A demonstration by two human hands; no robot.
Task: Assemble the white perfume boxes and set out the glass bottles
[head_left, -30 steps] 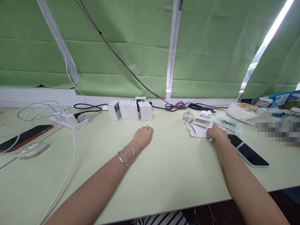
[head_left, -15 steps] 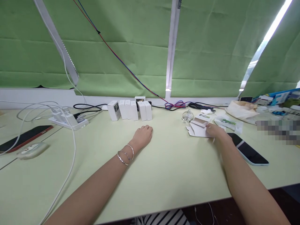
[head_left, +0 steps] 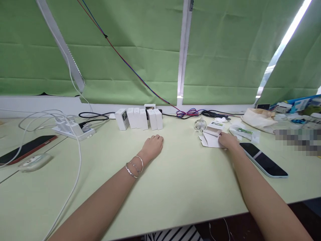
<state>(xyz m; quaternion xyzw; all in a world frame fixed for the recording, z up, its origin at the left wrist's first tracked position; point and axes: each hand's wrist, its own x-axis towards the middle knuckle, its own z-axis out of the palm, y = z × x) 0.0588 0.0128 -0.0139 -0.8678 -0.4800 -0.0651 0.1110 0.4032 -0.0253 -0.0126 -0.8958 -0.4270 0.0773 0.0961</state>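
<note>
My left hand (head_left: 152, 147) rests palm down on the table, fingers curled together, with nothing visible in them. Silver bracelets circle that wrist. Toward the right, my right hand (head_left: 227, 140) has its fingers closed on the edge of a white paper box (head_left: 212, 140), unfolded with its flaps spread on the table. Part of the box is covered by the hand, as are the fingertips. A small white box with a picture (head_left: 215, 127) lies against its far side. Just left of these stands a clear glass bottle (head_left: 200, 124).
Several white boxes (head_left: 136, 118) stand in a row at the back. A phone (head_left: 265, 160) lies beside my right forearm. A plastic packet (head_left: 244, 132) and a cream cloth bag (head_left: 258, 118) are farther right. At left are a power strip (head_left: 85, 134), white cables and another phone (head_left: 27, 147).
My right hand has shifted slightly left along the white paper box. My left hand stays in place.
</note>
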